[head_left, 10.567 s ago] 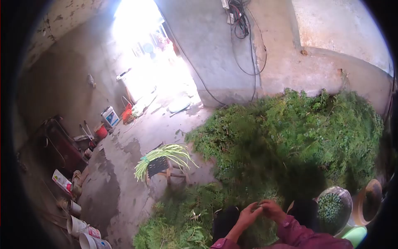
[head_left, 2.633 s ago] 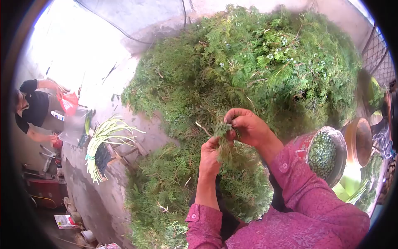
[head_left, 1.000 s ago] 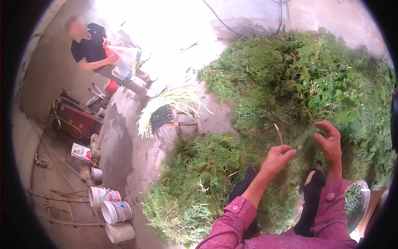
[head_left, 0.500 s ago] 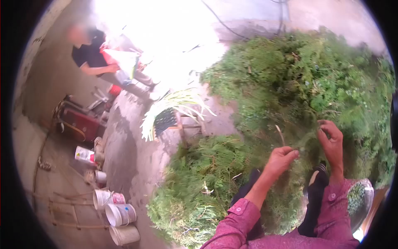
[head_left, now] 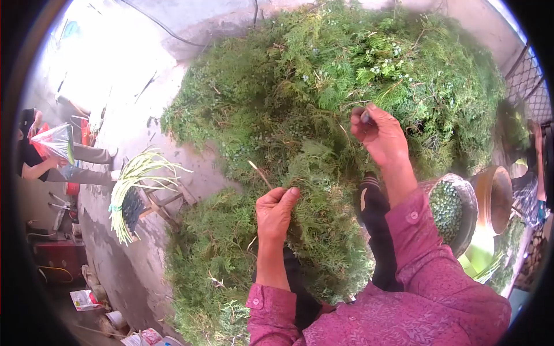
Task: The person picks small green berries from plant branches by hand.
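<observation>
1. Head view: the left hand (head_left: 276, 209) is clamped on a leafy sprig (head_left: 311, 173), fingers curled round its bare stem, which pokes up and to the left.
2. The right hand (head_left: 380, 134) is up higher, well apart from the left, fingertips pinched shut on something small and dark; what it is, I cannot tell.
3. Both hands work right in front of a huge pile of green branches (head_left: 346, 69) that fills the upper middle of the view and spills down around the person's knees.
4. Just right of the pink sleeve (head_left: 427, 254) sits a basin (head_left: 461, 199) holding small green berries (head_left: 445, 209); a brown pot (head_left: 493, 199) stands beside it.
5. Off to the left, a bundle of long green stalks (head_left: 131, 193) lies across a small wooden stool (head_left: 158, 202).
6. Far left, another person (head_left: 34, 155) holds a clear plastic bag (head_left: 55, 144).
</observation>
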`<state>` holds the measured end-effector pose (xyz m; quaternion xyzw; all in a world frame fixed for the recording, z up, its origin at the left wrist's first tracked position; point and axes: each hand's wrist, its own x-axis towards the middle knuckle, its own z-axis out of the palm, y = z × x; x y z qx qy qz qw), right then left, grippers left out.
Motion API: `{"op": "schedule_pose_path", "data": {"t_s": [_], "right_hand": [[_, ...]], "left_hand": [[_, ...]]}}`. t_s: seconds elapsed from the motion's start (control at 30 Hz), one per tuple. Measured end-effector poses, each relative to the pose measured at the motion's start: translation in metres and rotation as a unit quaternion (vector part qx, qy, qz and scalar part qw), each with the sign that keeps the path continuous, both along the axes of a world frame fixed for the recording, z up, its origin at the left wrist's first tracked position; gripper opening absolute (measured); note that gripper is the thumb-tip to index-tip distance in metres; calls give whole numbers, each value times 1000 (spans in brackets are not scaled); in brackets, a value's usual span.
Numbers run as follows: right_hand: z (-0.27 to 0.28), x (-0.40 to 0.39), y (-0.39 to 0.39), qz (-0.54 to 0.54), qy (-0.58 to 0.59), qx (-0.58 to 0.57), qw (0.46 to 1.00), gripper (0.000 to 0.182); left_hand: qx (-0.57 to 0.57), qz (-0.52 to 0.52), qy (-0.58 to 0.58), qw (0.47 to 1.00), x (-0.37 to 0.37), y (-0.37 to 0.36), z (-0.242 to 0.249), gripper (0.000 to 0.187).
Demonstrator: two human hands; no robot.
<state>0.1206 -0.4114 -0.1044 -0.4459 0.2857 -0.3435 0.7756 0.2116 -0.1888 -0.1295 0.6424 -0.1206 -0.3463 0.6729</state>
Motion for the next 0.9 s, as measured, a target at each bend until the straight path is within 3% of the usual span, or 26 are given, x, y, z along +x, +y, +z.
{"op": "schedule_pose_path", "data": {"t_s": [0.07, 0.1, 0.13, 0.23, 0.27, 0.33, 0.43, 0.6, 0.67, 0.73, 0.8, 0.87, 0.9], "right_hand": [[17, -1, 5, 25, -90, 150, 984, 10], [14, 2, 9, 58, -80, 150, 984, 19], [12, 3, 14, 57, -80, 153, 983, 19], [9, 5, 26, 231, -56, 98, 966, 18], [10, 5, 32, 232, -57, 98, 966, 18], [19, 7, 51, 295, 106, -60, 948, 23], [-2, 18, 75, 234, 143, -255, 927, 28], [-4, 22, 69, 207, 138, -256, 934, 29], [4, 19, 63, 286, 118, -105, 945, 30], [6, 15, 53, 304, 107, -52, 945, 30], [2, 6, 35, 368, -124, 193, 901, 25], [-5, 1, 27, 363, -165, 237, 886, 20], [-6, 1, 27, 355, -206, 279, 868, 16]], "left_hand": [[65, 17, -21, 998, 2, 1, 10, 18], [35, 38, -32, 998, 3, 1, 2, 18], [38, 38, -31, 998, 2, 1, -1, 18], [49, 86, -47, 994, 3, -1, -2, 20], [48, 89, -61, 993, 5, 1, -5, 21], [48, 93, -77, 992, 5, 1, -6, 22], [58, 100, -94, 989, 2, -1, -4, 23], [89, 71, -119, 986, 3, 2, -2, 21], [74, 66, -105, 990, 5, 2, 0, 19], [61, 64, -92, 992, 9, 5, 2, 18], [46, 130, -55, 989, 15, 8, 5, 17], [66, 165, -21, 984, 30, 22, 5, 17], [-39, 180, 78, 980, 35, 28, 3, 17]]}}
